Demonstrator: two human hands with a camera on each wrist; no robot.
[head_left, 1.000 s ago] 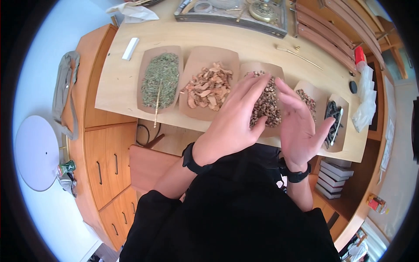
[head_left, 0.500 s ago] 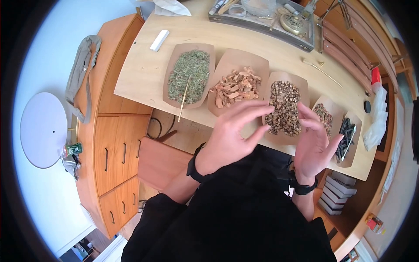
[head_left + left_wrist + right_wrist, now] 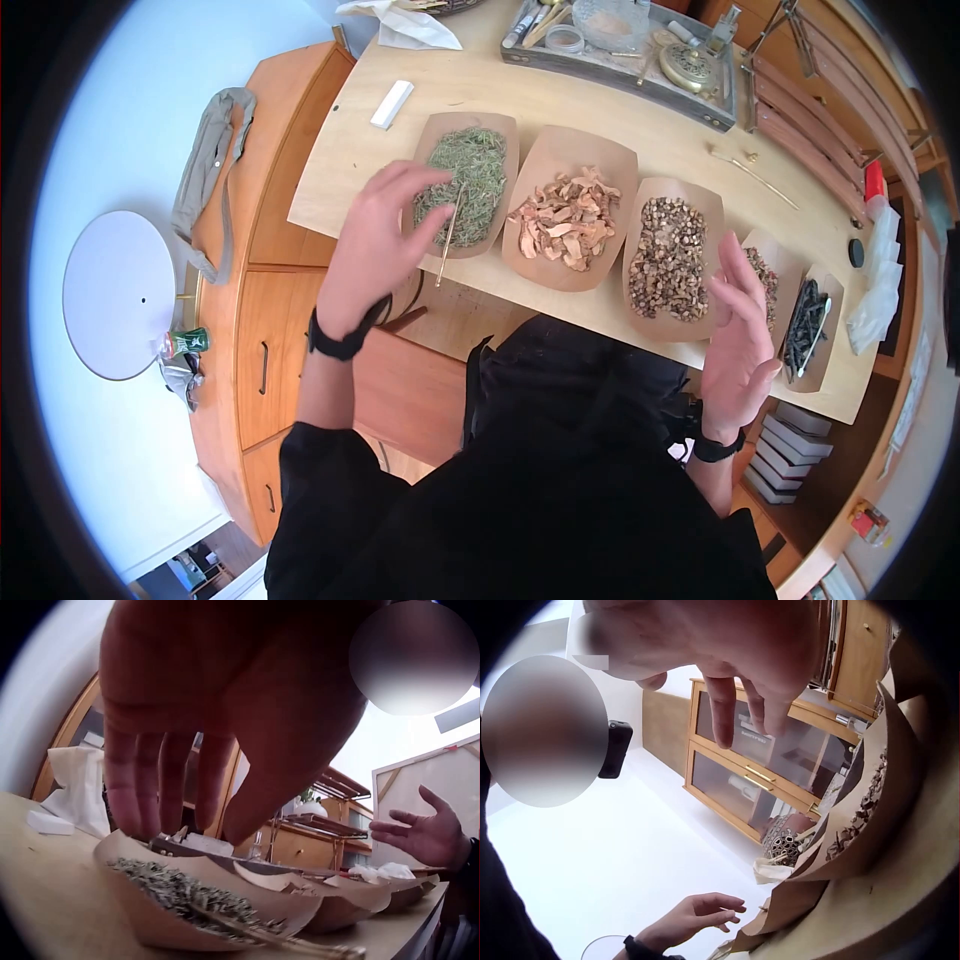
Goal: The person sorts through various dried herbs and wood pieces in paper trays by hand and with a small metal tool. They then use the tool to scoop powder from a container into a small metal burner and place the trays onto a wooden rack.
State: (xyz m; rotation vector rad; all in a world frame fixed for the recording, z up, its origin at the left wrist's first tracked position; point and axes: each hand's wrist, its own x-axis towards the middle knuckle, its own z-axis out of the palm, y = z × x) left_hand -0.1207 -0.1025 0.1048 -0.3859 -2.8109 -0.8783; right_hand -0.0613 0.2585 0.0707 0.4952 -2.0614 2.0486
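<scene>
My left hand [image 3: 372, 240] hovers over the near left side of a brown paper tray of dried green herb [image 3: 476, 165], its fingers loosely bent with nothing between them. The left wrist view shows those fingers above the herb, clear of it. A thin golden stick [image 3: 449, 240] lies across that tray and juts past its near edge. My right hand [image 3: 738, 350], palm turned inward and fingers loose, is beside a tray of small brown chopped pieces [image 3: 668, 255], holding nothing. It partly hides a smaller tray of reddish-brown bits [image 3: 763, 280]. Pale tan slices [image 3: 568, 215] fill the tray between.
At the right end, a narrow tray holds dark strips [image 3: 806, 325] and a white stick [image 3: 815, 335]. A grey wooden tray [image 3: 620, 78] with jars stands at the back, near a brown slatted rack [image 3: 805, 125]. A white block [image 3: 392, 104] lies far left.
My hands have parted: the left moved from the brown chopped pieces to the green herb, while the right shifted slightly right. The head view has turned, sliding the table rightward.
</scene>
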